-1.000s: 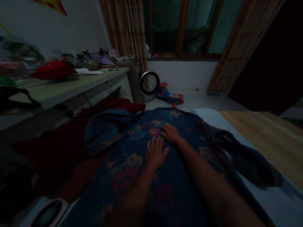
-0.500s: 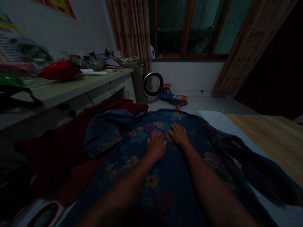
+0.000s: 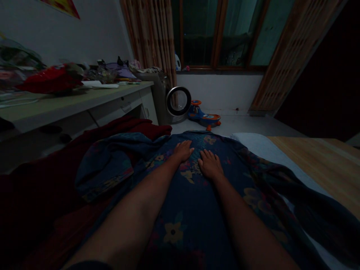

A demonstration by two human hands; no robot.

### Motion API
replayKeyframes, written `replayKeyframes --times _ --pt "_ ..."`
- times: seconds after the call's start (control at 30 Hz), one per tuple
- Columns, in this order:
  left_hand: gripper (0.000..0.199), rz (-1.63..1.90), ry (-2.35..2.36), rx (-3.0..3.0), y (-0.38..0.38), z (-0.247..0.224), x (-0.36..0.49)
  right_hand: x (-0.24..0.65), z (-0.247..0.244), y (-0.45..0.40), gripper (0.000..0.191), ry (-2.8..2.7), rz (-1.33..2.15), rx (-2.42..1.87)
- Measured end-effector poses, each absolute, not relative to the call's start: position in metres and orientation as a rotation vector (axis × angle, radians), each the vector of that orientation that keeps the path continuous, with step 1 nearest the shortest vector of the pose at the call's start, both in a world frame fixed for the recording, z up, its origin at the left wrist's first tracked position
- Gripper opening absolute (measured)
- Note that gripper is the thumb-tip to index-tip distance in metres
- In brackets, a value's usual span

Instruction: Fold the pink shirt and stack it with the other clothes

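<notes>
A dark blue shirt (image 3: 197, 202) with a flower print lies spread out before me, its collar end away from me. One sleeve (image 3: 105, 168) is bent over dark red cloth at the left, and the other reaches out to the right. My left hand (image 3: 183, 150) rests palm down on the upper part of the shirt, fingers stretched out. Beside it, a little nearer to me, my right hand (image 3: 210, 164) also lies flat on the fabric with fingers spread. Neither hand grips the cloth.
Dark red cloth (image 3: 135, 125) lies along the left. A white sheet (image 3: 253, 140) and a wooden board (image 3: 317, 157) are at the right. Beyond are a desk (image 3: 112, 95) with clutter, a washing machine (image 3: 160, 97) with its round door open, and a blue-orange ride-on toy (image 3: 204, 118).
My left hand has slid forward over the shirt, away from me. My right hand has shifted slightly back and stays flat. The view has moved a little.
</notes>
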State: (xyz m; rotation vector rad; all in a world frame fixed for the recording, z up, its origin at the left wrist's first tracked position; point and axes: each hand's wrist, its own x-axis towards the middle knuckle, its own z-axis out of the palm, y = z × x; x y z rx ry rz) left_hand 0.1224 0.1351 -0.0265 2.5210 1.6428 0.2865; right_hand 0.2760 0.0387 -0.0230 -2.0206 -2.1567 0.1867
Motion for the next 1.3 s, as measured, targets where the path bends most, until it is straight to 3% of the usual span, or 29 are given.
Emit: replayKeyframes --times 0.67,1.07,1.3 --pt "0.060 0.431 2.056 2.287 0.174 -0.033 0.127 0.277 -0.022 0.038 0.058 -2.146 0.209 -1.997" --pt "0.069 0.240 1.998 2.307 0.185 -0.028 0.113 0.278 -0.024 0.040 0.057 -2.127 0.232 -1.995" --pt "0.047 0.471 2.166 2.284 0.169 -0.028 0.106 0.277 -0.023 0.039 0.058 -2.129 0.226 -1.998"
